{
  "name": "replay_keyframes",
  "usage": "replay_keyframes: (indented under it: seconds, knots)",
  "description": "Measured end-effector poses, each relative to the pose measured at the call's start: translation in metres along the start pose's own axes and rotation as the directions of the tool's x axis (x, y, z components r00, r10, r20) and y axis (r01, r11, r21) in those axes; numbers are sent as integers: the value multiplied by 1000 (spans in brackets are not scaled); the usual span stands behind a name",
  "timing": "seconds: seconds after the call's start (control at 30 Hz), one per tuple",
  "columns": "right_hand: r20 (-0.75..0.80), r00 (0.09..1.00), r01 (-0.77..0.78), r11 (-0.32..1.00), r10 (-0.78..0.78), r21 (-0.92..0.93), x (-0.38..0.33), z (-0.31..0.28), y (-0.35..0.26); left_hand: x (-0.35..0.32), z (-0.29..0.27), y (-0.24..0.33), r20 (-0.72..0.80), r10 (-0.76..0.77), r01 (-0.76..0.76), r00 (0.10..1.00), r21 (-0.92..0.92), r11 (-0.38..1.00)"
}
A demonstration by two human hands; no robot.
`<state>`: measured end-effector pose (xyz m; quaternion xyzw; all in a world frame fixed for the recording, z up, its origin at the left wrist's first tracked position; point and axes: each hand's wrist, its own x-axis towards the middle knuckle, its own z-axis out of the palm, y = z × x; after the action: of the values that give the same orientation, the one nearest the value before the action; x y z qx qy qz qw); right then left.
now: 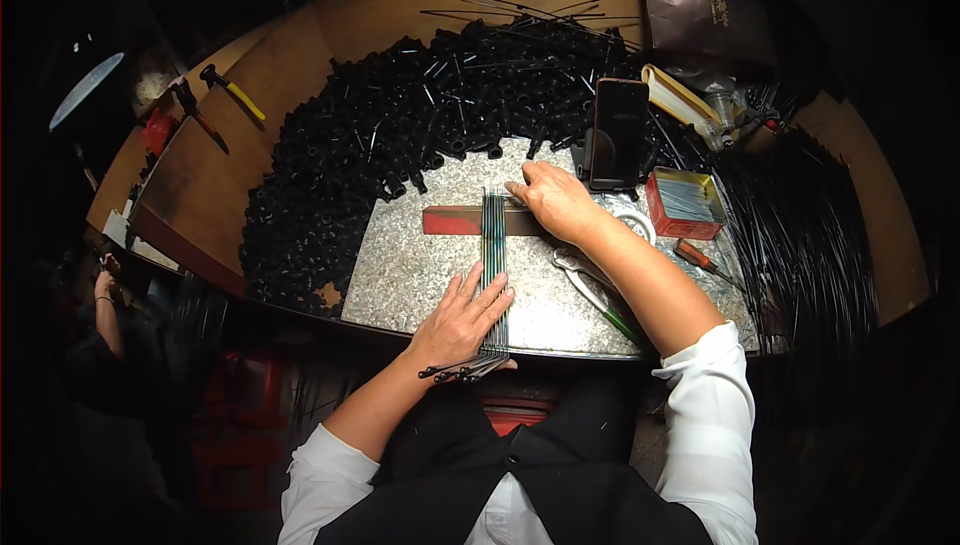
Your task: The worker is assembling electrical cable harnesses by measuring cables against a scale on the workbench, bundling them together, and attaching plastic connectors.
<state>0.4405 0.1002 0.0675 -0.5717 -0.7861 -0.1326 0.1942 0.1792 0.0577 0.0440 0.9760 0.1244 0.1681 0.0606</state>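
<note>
A row of thin dark metal rods lies side by side across a red bar on a speckled grey metal plate. Their bent, black-tipped ends stick out past the plate's near edge. My left hand holds the near part of the rods, its fingers laid over them and a fingertip showing beneath. Just right of the rods' far ends is my right hand, fingers curled and thumb and forefinger close together. Whatever is in that pinch is hidden or too small to name.
A big heap of black tubular parts surrounds the plate's far and left sides. To the right are a phone, a red-yellow box, green-handled pliers, a screwdriver and black rods. Far left, another person's arm shows.
</note>
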Motion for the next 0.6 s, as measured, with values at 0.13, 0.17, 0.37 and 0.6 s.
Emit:
replay_keyframes:
  seconds: [0.13, 0.17, 0.37, 0.6]
  knots:
    - [4, 1000, 11, 1000, -11, 1, 2, -2, -2, 0, 0, -2, -18, 13, -13, 1000, 6, 1000]
    - [4, 1000, 12, 1000, -12, 1, 2, -1, -2, -1, 0, -2, -19, 12, -12, 1000, 6, 1000]
    - [1, 1000, -2, 1000, 2, 22, 2, -1, -4, -2, 0, -4, -6, 8, -8, 1000, 2, 1000]
    - [-3, 1000, 0, 1000, 0, 16, 4, 1, -3, -2, 3, -5, -17, 10, -10, 1000, 0, 1000]
